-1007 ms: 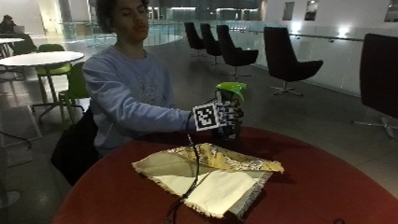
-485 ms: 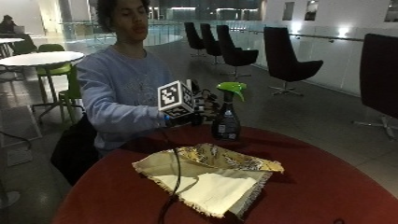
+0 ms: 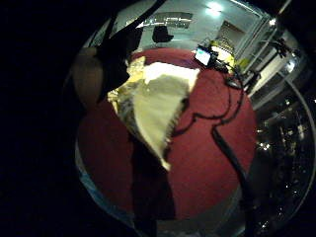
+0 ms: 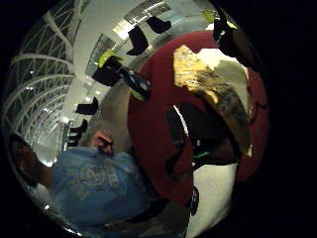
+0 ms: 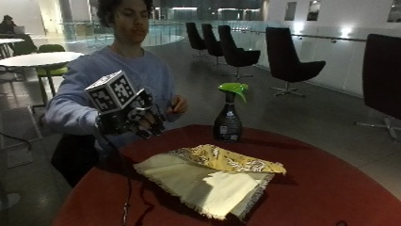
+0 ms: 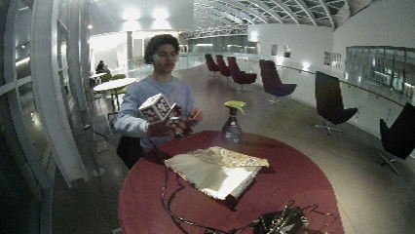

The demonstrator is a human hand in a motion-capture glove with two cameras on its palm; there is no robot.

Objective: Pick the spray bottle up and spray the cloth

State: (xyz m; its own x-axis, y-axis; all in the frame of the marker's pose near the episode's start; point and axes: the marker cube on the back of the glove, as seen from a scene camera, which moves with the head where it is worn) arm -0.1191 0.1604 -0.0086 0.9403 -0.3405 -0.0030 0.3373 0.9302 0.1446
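My hand hangs above the worktop edge, fingers slack, holding nothing. Bottle stands upright behind the cloth, well apart from the hand. Step: pick-up pending. Next: reach across, wrap the neck.

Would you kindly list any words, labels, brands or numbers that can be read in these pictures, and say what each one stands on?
No text can be read anywhere.
Spray bottle: a label shows on its dark body, too blurred to read.
Cloth: a yellow pattern only, no lettering.
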